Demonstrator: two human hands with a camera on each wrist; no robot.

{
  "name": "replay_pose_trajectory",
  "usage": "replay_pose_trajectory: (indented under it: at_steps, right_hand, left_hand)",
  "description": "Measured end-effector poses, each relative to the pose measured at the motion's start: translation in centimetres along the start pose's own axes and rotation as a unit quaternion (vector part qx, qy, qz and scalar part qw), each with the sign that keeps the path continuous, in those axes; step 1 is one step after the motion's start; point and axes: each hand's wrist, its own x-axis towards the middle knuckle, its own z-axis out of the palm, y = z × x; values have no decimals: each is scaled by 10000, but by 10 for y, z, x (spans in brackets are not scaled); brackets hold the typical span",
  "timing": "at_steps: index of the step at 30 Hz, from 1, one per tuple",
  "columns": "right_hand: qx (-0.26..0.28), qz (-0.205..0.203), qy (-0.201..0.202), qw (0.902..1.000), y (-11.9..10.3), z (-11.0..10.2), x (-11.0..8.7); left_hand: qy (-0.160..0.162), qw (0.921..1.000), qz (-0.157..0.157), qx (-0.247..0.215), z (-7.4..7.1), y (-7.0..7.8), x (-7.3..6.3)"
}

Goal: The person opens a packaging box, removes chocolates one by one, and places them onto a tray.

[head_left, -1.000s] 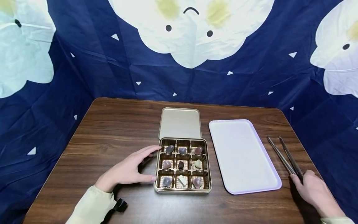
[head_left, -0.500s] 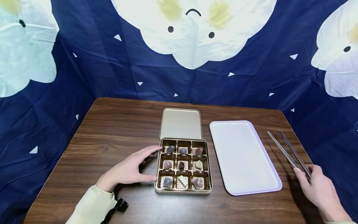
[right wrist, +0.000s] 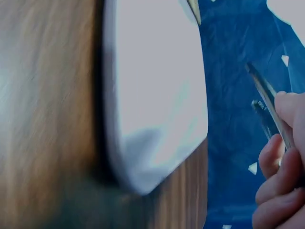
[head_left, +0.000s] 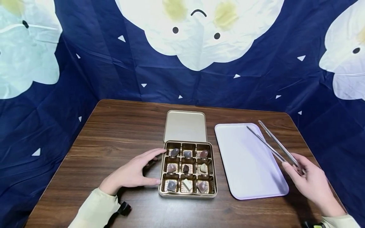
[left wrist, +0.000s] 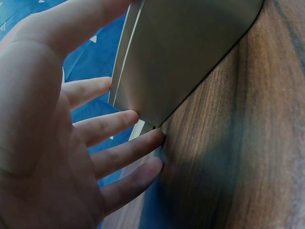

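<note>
A square tin (head_left: pixel 188 196) holds a gold insert of small compartments, with one chocolate in each. Among these are a white bar-shaped piece (head_left: pixel 187 184) in the front middle and a dark one (head_left: pixel 186 169) at the centre. My left hand (head_left: pixel 128 174) lies at the tin's left side, fingers fairly straight, its thumb and index fingertip touching the edge. In the left wrist view the fingertips (left wrist: pixel 129 116) meet the tin's side wall. My right hand (head_left: pixel 309 180) grips metal tongs (head_left: pixel 278 142) by their rear end. Their tips are spread, above the right part of the lilac-rimmed white tray (head_left: pixel 245 164).
Behind the tin lies its pale gold lid (head_left: pixel 185 126), against the tin's back edge. The tray sits to the right of the tin on a brown wooden table (head_left: pixel 114 139). A dark blue cloth (head_left: pixel 214 85) with white cloud shapes hangs around the table.
My right hand has lifted the tongs from the table's right side and swung them left over the tray's edge. The left hand and the tin have stayed put.
</note>
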Motion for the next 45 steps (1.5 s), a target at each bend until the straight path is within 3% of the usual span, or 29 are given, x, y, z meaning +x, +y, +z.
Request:
replay_pose_trajectory:
  at_steps: [7,15,27,39,45]
  right_hand:
    - [331,-615,-383,9968,-27,14,16]
    - [755,-1272,-781,9859,-63,35,37]
    - [1467,-2054,-1689,9528,-106,63,66]
    - [1318,-3239,-1648,9223,-128,75,98]
    - [1075,-3625,-1928,9055,-136,79,114]
  left_hand:
    - [8,10000,68,-65,2,0,-1]
    - [-6,10000,-19,-91,3,1,-2]
    - [8,10000,-10,-99,2,1,-2]
    - [2,10000,8,-78,1,2,1]
    - [31,9999,7,-98,0,2,-1]
